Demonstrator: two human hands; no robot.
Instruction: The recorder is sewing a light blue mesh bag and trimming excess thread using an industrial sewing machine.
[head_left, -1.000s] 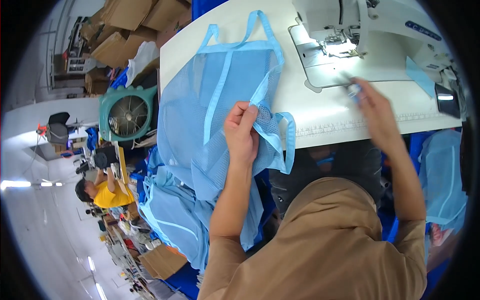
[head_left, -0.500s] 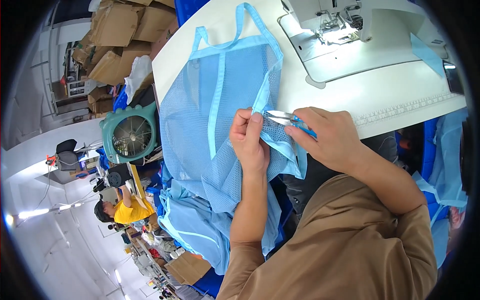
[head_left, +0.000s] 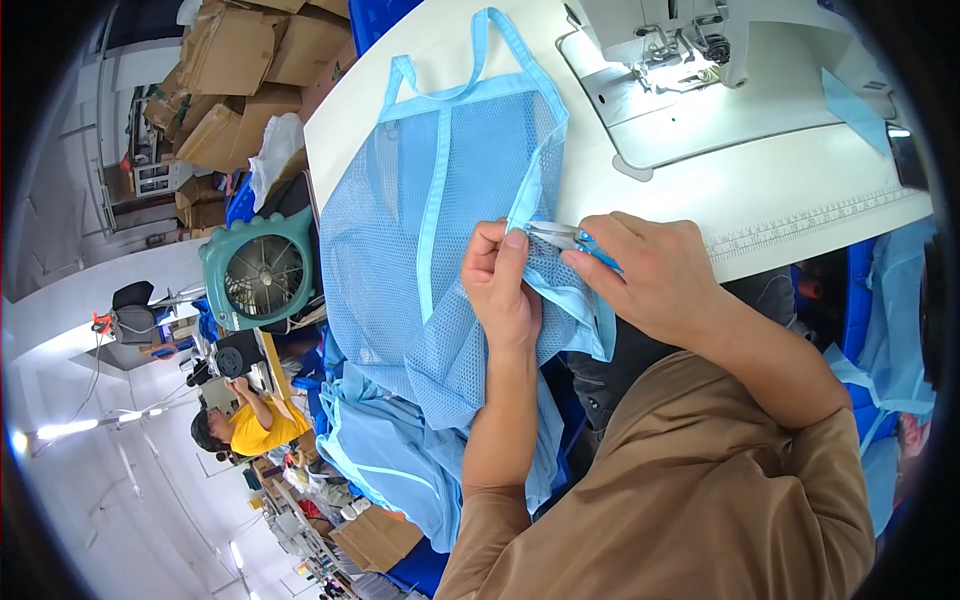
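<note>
One blue mesh bag [head_left: 385, 250], light-blue binding [head_left: 434, 215], looped straps [head_left: 480, 42]

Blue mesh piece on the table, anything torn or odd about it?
Nothing odd stands out on the blue mesh piece; its near end is bunched by the left hand, which could hide damage.
</note>
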